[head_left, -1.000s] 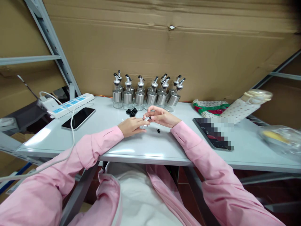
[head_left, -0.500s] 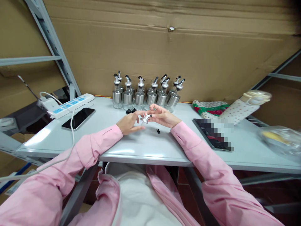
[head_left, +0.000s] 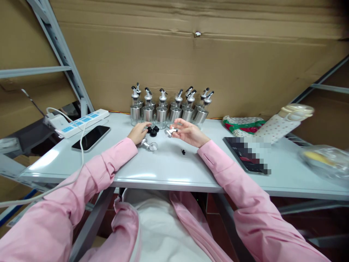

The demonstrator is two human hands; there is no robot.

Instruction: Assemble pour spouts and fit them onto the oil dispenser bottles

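Note:
My right hand [head_left: 189, 134] pinches a silver pour spout [head_left: 168, 133] with a black tip above the table, its round base facing left. Several black rubber stoppers [head_left: 153, 134] lie in a small cluster left of it. My left hand [head_left: 138, 133] is at the left side of this cluster, fingers reaching to the nearest stopper; whether they touch it is unclear. Just below that hand, loose silver spouts [head_left: 152, 146] lie on the table, partly hidden by it. A tiny black piece [head_left: 183, 152] lies in front of my right hand.
Steel-sleeved glass bottles [head_left: 161, 113] with pour spouts stand in rows at the back by the cardboard [head_left: 196, 65]. At left are a phone [head_left: 92, 138] and power strip [head_left: 81, 123]; a white cable crosses my left arm. At right lie a dark tablet [head_left: 240, 153] and dotted bottle [head_left: 280, 125].
My left hand has moved left, away from the spout, to the black stoppers, uncovering the loose spouts. My right hand still holds its spout, which has turned so its base shows.

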